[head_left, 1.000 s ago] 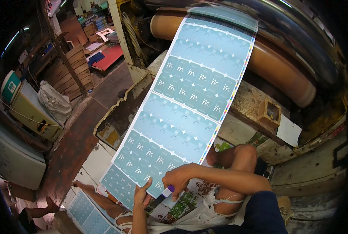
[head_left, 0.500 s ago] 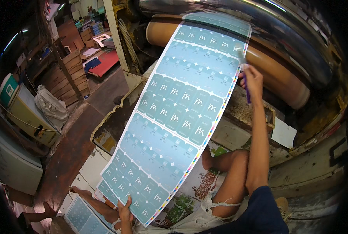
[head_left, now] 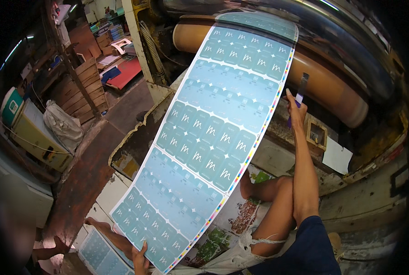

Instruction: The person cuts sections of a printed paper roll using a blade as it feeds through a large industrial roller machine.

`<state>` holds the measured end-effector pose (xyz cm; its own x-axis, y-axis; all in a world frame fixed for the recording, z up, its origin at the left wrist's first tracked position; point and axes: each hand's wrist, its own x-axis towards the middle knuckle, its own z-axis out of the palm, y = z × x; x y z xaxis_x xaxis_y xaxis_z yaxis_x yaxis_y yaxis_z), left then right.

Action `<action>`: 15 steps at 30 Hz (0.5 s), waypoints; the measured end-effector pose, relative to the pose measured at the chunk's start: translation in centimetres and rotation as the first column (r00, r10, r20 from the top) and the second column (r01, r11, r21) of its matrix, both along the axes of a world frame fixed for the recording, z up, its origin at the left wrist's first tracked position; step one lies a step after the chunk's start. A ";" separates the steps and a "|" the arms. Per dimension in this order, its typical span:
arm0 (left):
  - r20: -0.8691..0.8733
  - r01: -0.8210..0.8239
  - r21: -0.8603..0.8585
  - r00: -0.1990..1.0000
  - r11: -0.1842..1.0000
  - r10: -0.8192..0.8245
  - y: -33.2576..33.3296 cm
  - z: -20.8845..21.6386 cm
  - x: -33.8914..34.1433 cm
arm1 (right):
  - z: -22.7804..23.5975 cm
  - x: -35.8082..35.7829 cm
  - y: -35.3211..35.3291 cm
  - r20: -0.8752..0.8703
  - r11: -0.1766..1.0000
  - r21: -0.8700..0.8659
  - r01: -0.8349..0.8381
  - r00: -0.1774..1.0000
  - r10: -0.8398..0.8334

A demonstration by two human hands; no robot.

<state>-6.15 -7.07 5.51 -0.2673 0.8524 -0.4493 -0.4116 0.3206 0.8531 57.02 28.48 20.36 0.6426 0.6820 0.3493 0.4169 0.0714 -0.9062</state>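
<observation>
As the head view showed it, the printed sheet ran lengthwise from the brown roller toward the person, the left hand pinching its near edge between corners. The right hand, nearer the roller, gripped a purple-handled tool just off the sheet's right edge. The left fingertips underneath and the sheet's far end were hidden.
</observation>
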 end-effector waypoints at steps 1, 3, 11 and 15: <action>0.038 -0.017 -0.006 0.999 1.000 0.017 -0.4 0.7 0.0 | 0.6 -1.1 -0.3 -0.099 0.998 0.052 -0.027 0.995 0.032; 0.020 -0.041 -0.002 0.999 0.999 0.041 -1.4 1.5 -0.1 | 2.2 -3.4 -0.6 -0.233 0.996 0.090 -0.020 0.972 0.041; 0.009 -0.150 -0.059 0.988 0.987 0.151 -6.3 1.2 -4.7 | 1.7 -2.5 1.3 -0.221 0.972 -0.114 -0.207 0.959 0.178; 0.032 -0.157 -0.112 0.986 0.981 0.161 -6.6 1.7 -7.8 | -1.2 0.1 2.6 -0.308 0.920 -0.048 -0.389 0.882 0.357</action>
<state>-13.93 -13.65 7.23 -0.3751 0.7458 -0.5506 -0.4984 0.3385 0.7981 57.13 31.09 19.20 0.3941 0.9135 0.1008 0.0983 0.0672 -0.9929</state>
